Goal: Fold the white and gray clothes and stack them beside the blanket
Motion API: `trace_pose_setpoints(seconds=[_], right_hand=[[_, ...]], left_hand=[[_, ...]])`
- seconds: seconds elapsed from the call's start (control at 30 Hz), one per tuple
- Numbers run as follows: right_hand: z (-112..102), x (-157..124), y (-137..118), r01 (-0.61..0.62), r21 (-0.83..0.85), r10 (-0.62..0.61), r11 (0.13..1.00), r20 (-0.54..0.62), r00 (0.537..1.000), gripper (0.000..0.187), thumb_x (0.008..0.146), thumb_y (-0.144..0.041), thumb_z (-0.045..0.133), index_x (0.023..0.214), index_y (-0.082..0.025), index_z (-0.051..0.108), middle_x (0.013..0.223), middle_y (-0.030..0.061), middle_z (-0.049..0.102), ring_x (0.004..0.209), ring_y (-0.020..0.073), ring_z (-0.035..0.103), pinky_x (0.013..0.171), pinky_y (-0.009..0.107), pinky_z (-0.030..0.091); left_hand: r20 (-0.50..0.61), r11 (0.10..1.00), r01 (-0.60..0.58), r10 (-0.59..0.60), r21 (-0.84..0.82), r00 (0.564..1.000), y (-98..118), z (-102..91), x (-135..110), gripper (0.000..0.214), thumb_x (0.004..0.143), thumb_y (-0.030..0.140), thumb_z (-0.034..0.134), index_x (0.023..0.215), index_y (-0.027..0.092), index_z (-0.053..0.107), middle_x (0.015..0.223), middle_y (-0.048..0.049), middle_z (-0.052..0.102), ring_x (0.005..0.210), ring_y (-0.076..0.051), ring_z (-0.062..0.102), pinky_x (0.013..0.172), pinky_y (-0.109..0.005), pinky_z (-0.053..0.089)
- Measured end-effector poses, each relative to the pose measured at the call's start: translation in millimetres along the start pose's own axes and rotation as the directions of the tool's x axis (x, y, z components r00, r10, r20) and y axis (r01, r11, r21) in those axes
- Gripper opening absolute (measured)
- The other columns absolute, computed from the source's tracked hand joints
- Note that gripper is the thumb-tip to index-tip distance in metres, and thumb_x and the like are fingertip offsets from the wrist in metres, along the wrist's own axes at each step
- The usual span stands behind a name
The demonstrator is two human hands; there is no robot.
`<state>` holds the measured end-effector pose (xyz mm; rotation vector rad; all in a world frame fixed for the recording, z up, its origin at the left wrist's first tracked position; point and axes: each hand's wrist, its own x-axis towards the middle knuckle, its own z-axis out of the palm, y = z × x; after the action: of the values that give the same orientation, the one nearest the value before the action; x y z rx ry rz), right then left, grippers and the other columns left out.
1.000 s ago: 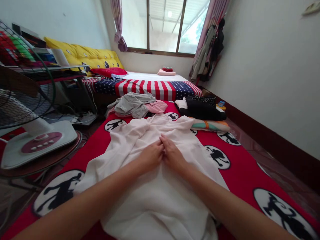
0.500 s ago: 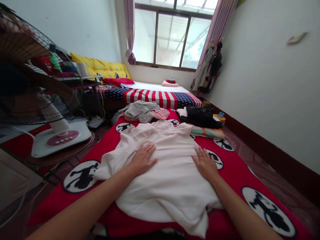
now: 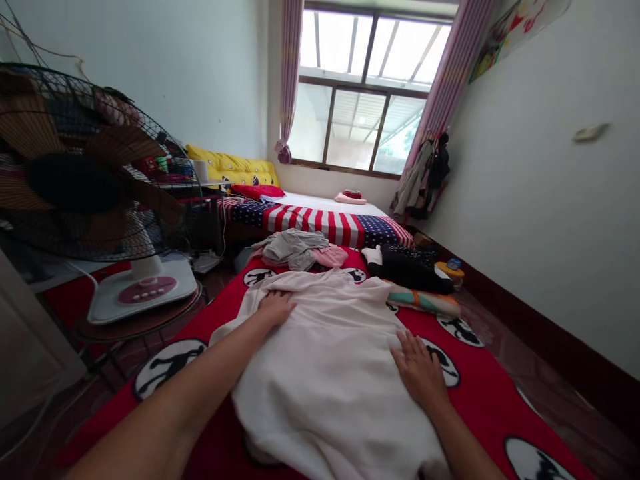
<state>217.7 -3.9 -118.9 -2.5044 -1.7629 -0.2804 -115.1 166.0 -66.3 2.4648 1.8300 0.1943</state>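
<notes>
A pale pink-white garment (image 3: pixel 330 360) lies spread on a red mat (image 3: pixel 480 373) printed with black figures in white circles. My left hand (image 3: pixel 274 308) rests on the garment's upper left part, fingers bent down onto the cloth near its edge. My right hand (image 3: pixel 419 372) lies flat with fingers apart at the garment's right edge, partly on the mat.
A pile of grey and pink clothes (image 3: pixel 297 248) lies beyond the garment, with black clothes (image 3: pixel 405 267) and a rolled striped cloth (image 3: pixel 425 303) at the right. A standing fan (image 3: pixel 85 193) is at the left. A flag-patterned mattress (image 3: pixel 320 223) sits below the window. A wall runs along the right.
My hands were together at the garment's middle, then slid apart. Now the left has reached farther up and left, the right stays at the right edge. The view has tilted upward.
</notes>
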Motion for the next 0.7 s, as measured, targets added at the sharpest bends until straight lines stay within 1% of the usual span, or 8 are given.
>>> trace_pose_setpoints(seconds=[0.1, 0.17, 0.27, 0.33, 0.43, 0.53, 0.63, 0.7], right_hand=[[-2.1, -1.3, -0.6, 0.000, 0.002, 0.000, 1.000, -0.002, 1.000, 0.057, 0.095, -0.046, 0.025, 0.147, -0.024, 0.031, 0.155, 0.0028, 0.026, 0.142, 0.0252, 0.024, 0.109, 0.051, 0.026], [-3.1, -2.1, -0.8, 0.000, 0.011, 0.000, 1.000, -0.009, 1.000, 0.057, 0.095, -0.046, 0.025, 0.147, -0.024, 0.031, 0.155, 0.0032, 0.025, 0.142, 0.0253, 0.024, 0.109, 0.052, 0.026], [-3.4, -2.7, -0.4, 0.003, 0.033, -0.003, 0.999, -0.008, 1.000, 0.057, 0.095, -0.046, 0.025, 0.147, -0.023, 0.031, 0.155, 0.0036, 0.026, 0.142, 0.0254, 0.024, 0.109, 0.052, 0.025], [-3.0, -2.3, 0.2, 0.009, 0.045, -0.009, 0.999, -0.008, 1.000, 0.057, 0.095, -0.046, 0.026, 0.147, -0.023, 0.032, 0.155, 0.0042, 0.027, 0.142, 0.0259, 0.025, 0.109, 0.053, 0.026], [-1.5, -0.4, 2.0, 0.031, 0.073, -0.029, 0.997, -0.028, 0.999, 0.056, 0.094, -0.044, 0.028, 0.145, -0.022, 0.034, 0.153, 0.0063, 0.029, 0.141, 0.0278, 0.026, 0.108, 0.055, 0.027], [-0.1, -1.6, 7.0, 0.071, 0.157, -0.062, 0.985, -0.063, 0.996, 0.053, 0.093, -0.041, 0.031, 0.140, -0.018, 0.042, 0.150, 0.0102, 0.035, 0.139, 0.0300, 0.030, 0.106, 0.057, 0.030], [-3.6, -17.3, 16.6, 0.179, 0.288, -0.137, 0.941, -0.158, 0.978, 0.045, 0.091, -0.040, 0.037, 0.125, -0.016, 0.056, 0.144, 0.0145, 0.043, 0.137, 0.0318, 0.034, 0.105, 0.059, 0.032], [-12.4, -40.4, 25.2, 0.330, 0.358, -0.242, 0.873, -0.269, 0.932, 0.039, 0.091, -0.039, 0.041, 0.117, -0.017, 0.060, 0.141, 0.0147, 0.046, 0.135, 0.0305, 0.037, 0.106, 0.057, 0.033]], left_hand=[[-0.010, 0.999, -0.043, 0.043, 0.017, 0.999, 32.0, -2.4, -2.9, 0.039, 0.090, 0.028, 0.046, 0.119, 0.006, 0.061, 0.122, -0.0276, 0.059, 0.120, -0.041, 0.050, 0.100, -0.059, 0.029], [-0.019, 0.986, -0.168, 0.169, 0.003, 0.986, 59.5, 1.9, -14.8, 0.037, 0.090, 0.028, 0.047, 0.119, 0.010, 0.062, 0.125, -0.0232, 0.059, 0.123, -0.035, 0.049, 0.107, -0.054, 0.023], [-0.009, 0.915, -0.400, 0.400, -0.052, 0.917, 91.1, 18.7, -39.4, 0.045, 0.092, 0.042, 0.043, 0.134, 0.026, 0.050, 0.145, -0.0080, 0.044, 0.135, -0.025, 0.037, 0.113, -0.044, 0.019], [-0.015, 0.874, -0.476, 0.477, -0.095, 0.879, 100.6, 32.0, -52.5, 0.053, 0.093, 0.050, 0.037, 0.142, 0.030, 0.039, 0.154, -0.0050, 0.030, 0.141, -0.025, 0.025, 0.114, -0.047, 0.017], [-0.018, 0.862, -0.486, 0.489, -0.141, 0.872, 102.3, 43.7, -60.9, 0.057, 0.095, 0.051, 0.028, 0.146, 0.025, 0.032, 0.157, -0.0085, 0.020, 0.144, -0.028, 0.016, 0.114, -0.053, 0.012], [0.022, 0.844, -0.506, 0.518, -0.175, 0.855, 94.1, 41.7, -64.8, 0.061, 0.094, 0.054, 0.030, 0.148, 0.025, 0.029, 0.157, -0.0087, 0.017, 0.145, -0.028, 0.012, 0.114, -0.053, 0.009], [0.091, 0.792, -0.565, 0.595, -0.231, 0.798, 71.2, 29.8, -78.0, 0.067, 0.092, 0.056, 0.038, 0.148, 0.023, 0.027, 0.158, -0.0098, 0.012, 0.145, -0.029, 0.007, 0.114, -0.055, 0.004], [0.143, 0.740, -0.601, 0.658, -0.301, 0.739, 46.2, 18.5, -94.9, 0.068, 0.090, 0.056, 0.044, 0.147, 0.022, 0.029, 0.157, -0.0110, 0.013, 0.145, -0.029, 0.008, 0.114, -0.054, 0.004]])
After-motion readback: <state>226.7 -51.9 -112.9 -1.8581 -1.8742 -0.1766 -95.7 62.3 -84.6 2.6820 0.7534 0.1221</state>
